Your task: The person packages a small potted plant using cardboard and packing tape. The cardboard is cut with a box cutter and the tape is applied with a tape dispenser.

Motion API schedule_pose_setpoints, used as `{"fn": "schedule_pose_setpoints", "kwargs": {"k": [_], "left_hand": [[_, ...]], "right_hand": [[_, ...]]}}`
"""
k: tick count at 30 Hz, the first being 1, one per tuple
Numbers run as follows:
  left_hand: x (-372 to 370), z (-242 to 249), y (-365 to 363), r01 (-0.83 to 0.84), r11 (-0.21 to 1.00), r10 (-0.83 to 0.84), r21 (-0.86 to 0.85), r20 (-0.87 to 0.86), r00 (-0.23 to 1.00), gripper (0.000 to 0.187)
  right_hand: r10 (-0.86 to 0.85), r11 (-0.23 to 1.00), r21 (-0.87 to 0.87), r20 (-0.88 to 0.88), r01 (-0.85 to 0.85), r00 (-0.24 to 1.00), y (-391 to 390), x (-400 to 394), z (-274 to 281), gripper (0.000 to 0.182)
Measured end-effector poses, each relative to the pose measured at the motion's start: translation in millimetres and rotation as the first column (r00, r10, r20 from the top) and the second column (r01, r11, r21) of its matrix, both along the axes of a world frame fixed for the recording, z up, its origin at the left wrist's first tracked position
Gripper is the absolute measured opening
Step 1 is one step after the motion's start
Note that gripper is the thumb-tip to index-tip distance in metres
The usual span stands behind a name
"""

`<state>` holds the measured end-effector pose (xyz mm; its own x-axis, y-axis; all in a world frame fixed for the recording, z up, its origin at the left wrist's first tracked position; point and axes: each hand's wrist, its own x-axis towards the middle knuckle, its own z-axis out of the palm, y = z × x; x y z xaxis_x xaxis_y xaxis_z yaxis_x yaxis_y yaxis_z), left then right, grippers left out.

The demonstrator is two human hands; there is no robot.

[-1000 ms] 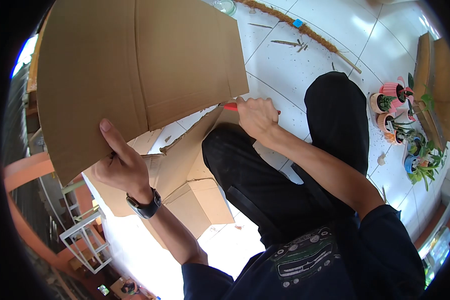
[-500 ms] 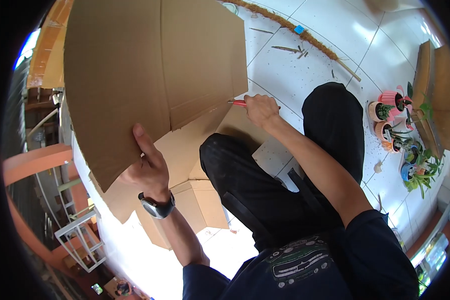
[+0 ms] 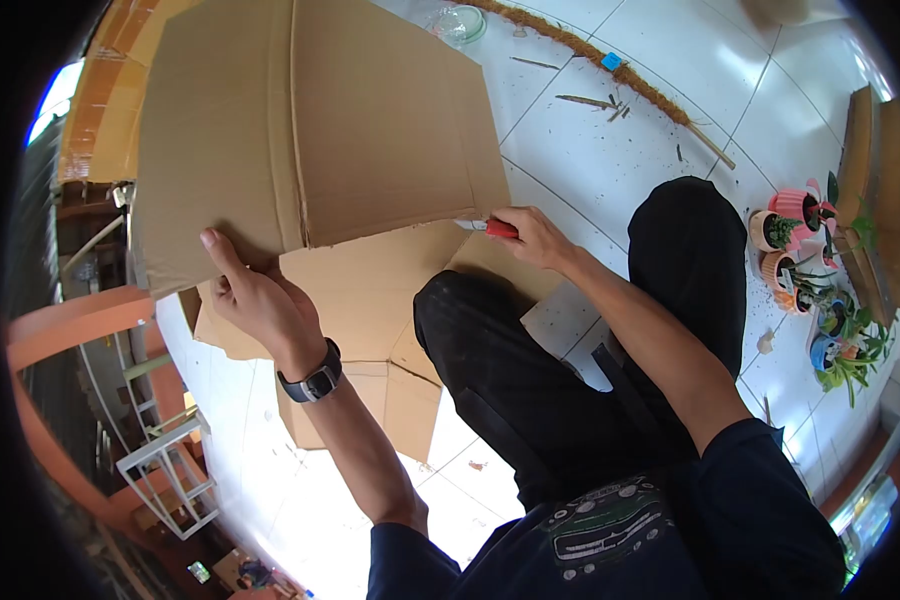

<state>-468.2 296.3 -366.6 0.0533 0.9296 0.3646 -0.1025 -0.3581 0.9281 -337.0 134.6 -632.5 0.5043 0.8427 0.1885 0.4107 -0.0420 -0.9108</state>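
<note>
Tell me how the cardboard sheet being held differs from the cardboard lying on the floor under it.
The held cardboard sheet is lifted by the left hand, while the floor cardboard lies flat. The held sheet has straight edges; the floor piece looks ragged. Both are plain brown.

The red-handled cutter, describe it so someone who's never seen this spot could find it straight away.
Start at the big cardboard sheet held up over the white tiled floor. Follow its lower edge to the corner nearest the person's black-trousered knee, where the right hand grips the cutter. It is the only red thing at the cardboard, with a short pale tip against the edge.
</note>
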Motion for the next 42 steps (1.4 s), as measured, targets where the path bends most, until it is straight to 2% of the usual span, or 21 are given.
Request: {"fn": "schedule_pose_setpoints", "kwargs": {"k": [2, 5, 9, 12, 17, 18, 21, 24, 27, 29, 30, 33, 34, 36, 39, 40, 42], "left_hand": [[-6, -2, 10, 0.103, 0.990, -0.103, -0.098, 0.006, 0.995, 0.040], [-4, -4, 16, 0.158, 0.980, -0.157, -0.120, 0.019, 0.987, 0.045], [11, 2, 15, 0.225, 0.967, -0.217, -0.124, 0.069, 0.974, 0.038], [27, 12, 5, 0.301, 0.946, -0.288, -0.123, 0.111, 0.951, 0.030], [56, 19, -30, 0.362, 0.928, -0.355, -0.087, 0.085, 0.931, 0.026], [60, 17, -37, 0.309, 0.944, -0.300, -0.118, 0.088, 0.950, 0.028], [62, 16, -62, 0.296, 0.935, -0.283, -0.194, 0.092, 0.955, 0.036], [56, 14, -73, 0.364, 0.891, -0.303, -0.272, 0.243, 0.921, 0.031], [40, 26, -77, 0.376, 0.884, -0.299, -0.277, 0.283, 0.912, 0.027], [21, 34, -73, 0.332, 0.905, -0.271, -0.265, 0.241, 0.932, 0.038], [10, 38, -71, 0.331, 0.901, -0.262, -0.279, 0.258, 0.930, 0.037], [-20, 49, -70, 0.306, 0.908, -0.222, -0.288, 0.289, 0.931, 0.038], [-32, 53, -64, 0.365, 0.888, -0.277, -0.281, 0.308, 0.910, 0.040], [-47, 58, -62, 0.340, 0.893, -0.260, -0.295, 0.278, 0.925, 0.041], [-63, 63, -56, 0.354, 0.884, -0.265, -0.307, 0.295, 0.918, 0.041], [-66, 64, -54, 0.360, 0.884, -0.269, -0.297, 0.306, 0.913, 0.041], [-66, 66, -48, 0.353, 0.890, -0.256, -0.289, 0.326, 0.910, 0.040]], "right_hand": [[-0.072, 0.989, -0.141, -0.180, 0.047, 0.981, 4, -2, -1, 0.020], [-0.186, 0.972, -0.208, -0.419, 0.106, 0.889, 14, -1, 2, 0.030], [-0.132, 0.986, -0.020, -0.684, 0.163, 0.718, 23, -3, -11, 0.048], [-0.015, 0.997, 0.024, -0.865, 0.071, 0.501, 27, 2, 1, 0.050], [-0.061, 0.997, -0.074, -0.902, -0.014, 0.428, 34, 6, 1, 0.051], [-0.087, 0.994, -0.109, -0.911, -0.031, 0.402, 36, 6, -4, 0.051], [-0.024, 0.996, -0.046, -0.964, -0.080, 0.265, 37, 7, 1, 0.052], [-0.042, 0.994, -0.074, -0.947, -0.086, 0.319, 37, 11, -2, 0.052], [-0.145, 0.988, -0.112, -0.903, 0.105, 0.405, 40, 11, -13, 0.052], [-0.159, 0.986, -0.139, -0.943, 0.090, 0.291, 32, 20, -29, 0.047], [-0.165, 0.985, -0.149, -0.959, 0.086, 0.230, 31, 25, -36, 0.044], [-0.238, 0.944, -0.324, -0.811, -0.070, 0.534, 40, 27, -17, 0.038], [-0.171, 0.962, -0.251, -0.856, -0.103, 0.487, 43, 29, -16, 0.037], [-0.032, 0.980, -0.103, -0.923, -0.167, 0.383, 50, 38, -14, 0.034], [-0.110, 0.973, -0.171, -0.932, -0.154, 0.345, 58, 40, -6, 0.034], [-0.186, 0.897, -0.364, -0.824, -0.249, 0.535, 64, 42, -18, 0.029], [-0.152, 0.909, -0.305, -0.876, -0.282, 0.458, 64, 31, -36, 0.024]]}}
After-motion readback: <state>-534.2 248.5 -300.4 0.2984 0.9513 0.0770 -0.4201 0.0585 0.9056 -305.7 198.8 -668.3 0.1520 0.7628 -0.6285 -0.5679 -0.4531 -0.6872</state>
